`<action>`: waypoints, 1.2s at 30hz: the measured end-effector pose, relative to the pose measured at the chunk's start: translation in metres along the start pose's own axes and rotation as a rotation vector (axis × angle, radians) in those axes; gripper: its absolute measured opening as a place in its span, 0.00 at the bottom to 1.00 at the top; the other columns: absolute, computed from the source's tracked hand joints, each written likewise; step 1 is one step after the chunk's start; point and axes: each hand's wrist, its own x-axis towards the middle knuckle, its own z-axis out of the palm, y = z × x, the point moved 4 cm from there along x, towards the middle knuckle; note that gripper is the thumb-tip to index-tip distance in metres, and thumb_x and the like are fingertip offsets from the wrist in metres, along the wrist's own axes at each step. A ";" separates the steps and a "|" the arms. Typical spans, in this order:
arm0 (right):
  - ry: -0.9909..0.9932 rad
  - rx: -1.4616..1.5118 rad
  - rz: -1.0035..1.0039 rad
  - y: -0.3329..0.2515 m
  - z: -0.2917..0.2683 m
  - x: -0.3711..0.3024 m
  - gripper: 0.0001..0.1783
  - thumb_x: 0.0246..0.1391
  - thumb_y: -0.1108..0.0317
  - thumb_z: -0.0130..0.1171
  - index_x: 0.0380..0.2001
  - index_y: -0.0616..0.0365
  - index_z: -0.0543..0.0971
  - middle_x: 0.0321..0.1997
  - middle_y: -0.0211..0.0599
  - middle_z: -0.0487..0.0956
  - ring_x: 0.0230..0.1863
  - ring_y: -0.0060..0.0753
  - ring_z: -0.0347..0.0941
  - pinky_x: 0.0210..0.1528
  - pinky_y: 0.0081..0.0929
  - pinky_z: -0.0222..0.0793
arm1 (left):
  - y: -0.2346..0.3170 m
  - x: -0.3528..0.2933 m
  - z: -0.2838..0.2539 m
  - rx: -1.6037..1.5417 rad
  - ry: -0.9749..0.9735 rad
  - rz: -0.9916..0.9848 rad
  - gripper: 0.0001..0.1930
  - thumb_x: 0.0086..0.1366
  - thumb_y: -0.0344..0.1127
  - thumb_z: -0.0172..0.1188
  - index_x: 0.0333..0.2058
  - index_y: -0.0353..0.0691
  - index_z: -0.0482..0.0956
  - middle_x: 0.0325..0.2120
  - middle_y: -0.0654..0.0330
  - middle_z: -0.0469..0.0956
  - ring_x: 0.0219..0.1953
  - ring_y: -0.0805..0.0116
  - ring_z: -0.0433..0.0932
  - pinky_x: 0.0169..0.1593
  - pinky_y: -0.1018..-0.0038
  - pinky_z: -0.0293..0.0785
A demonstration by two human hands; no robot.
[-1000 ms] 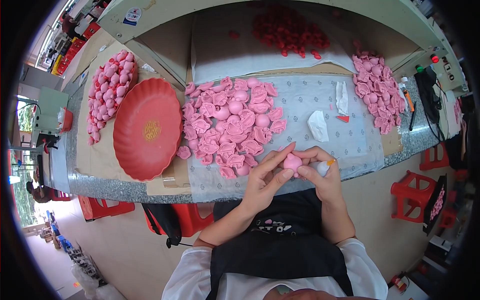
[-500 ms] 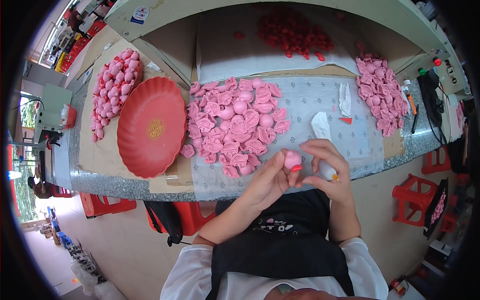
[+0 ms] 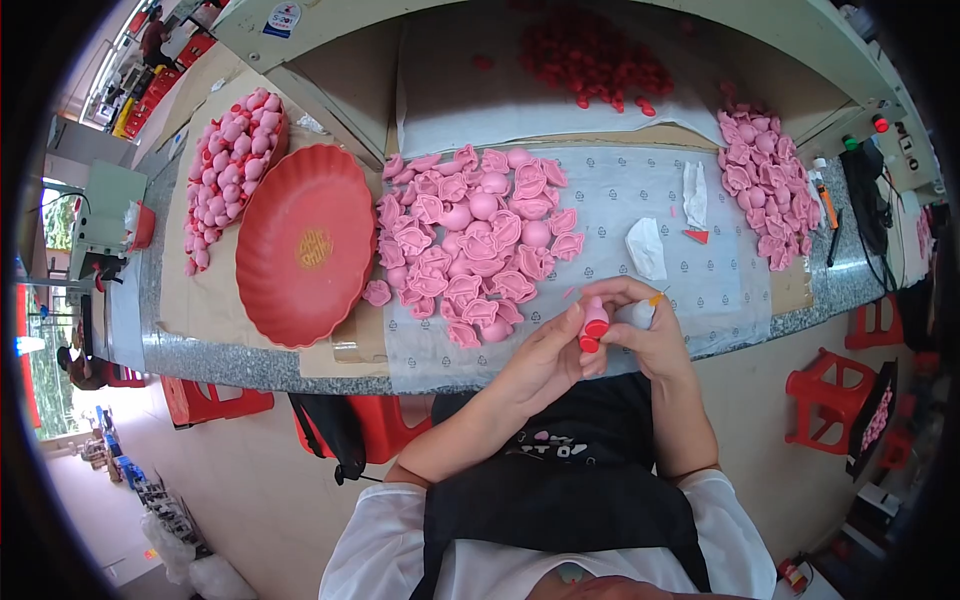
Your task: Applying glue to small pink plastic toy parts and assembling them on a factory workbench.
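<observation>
Between the fingertips of my left hand is a small pink rounded piece with red parts on its near side. My right hand is closed around a small whitish bottle with an orange-yellow tip that points away and to the right. The right thumb and fingertips meet the pink piece, and the thumb lies against its red part. Just beyond my hands, a pile of pink moulded shell-like and round pieces covers the paper sheet.
To the left stand a red scalloped dish and a heap of pink-and-red pieces. Small red parts lie inside the cabinet. More pink pieces lie at the right, near a crumpled white tissue and an orange marker.
The pink piece has turned, so more red now shows. My right hand has closed in on it, and the bottle's tip has swung from near me to the far side.
</observation>
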 end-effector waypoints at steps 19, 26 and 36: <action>-0.075 -0.615 -0.471 -0.031 0.028 -0.006 0.18 0.28 0.77 0.63 0.30 0.61 0.74 0.32 0.37 0.71 0.27 0.22 0.67 0.26 0.15 0.62 | 0.010 -0.014 -0.009 0.064 0.076 0.134 0.17 0.59 0.46 0.44 0.36 0.37 0.68 0.32 0.61 0.68 0.33 0.73 0.67 0.37 0.76 0.65; -0.164 -0.188 -0.329 -0.029 0.019 -0.026 0.12 0.30 0.80 0.61 0.25 0.62 0.75 0.31 0.41 0.71 0.26 0.27 0.70 0.27 0.19 0.65 | -0.007 -0.016 -0.004 0.074 -0.163 -0.020 0.14 0.59 0.43 0.45 0.36 0.38 0.67 0.28 0.63 0.68 0.29 0.76 0.68 0.33 0.81 0.66; -0.071 -0.557 -0.446 -0.040 0.025 -0.013 0.16 0.28 0.77 0.61 0.29 0.60 0.75 0.35 0.38 0.71 0.18 0.18 0.59 0.25 0.15 0.58 | 0.050 -0.054 0.005 0.643 -0.014 0.295 0.11 0.55 0.30 0.49 0.38 0.36 0.64 0.33 0.61 0.67 0.35 0.75 0.68 0.39 0.79 0.65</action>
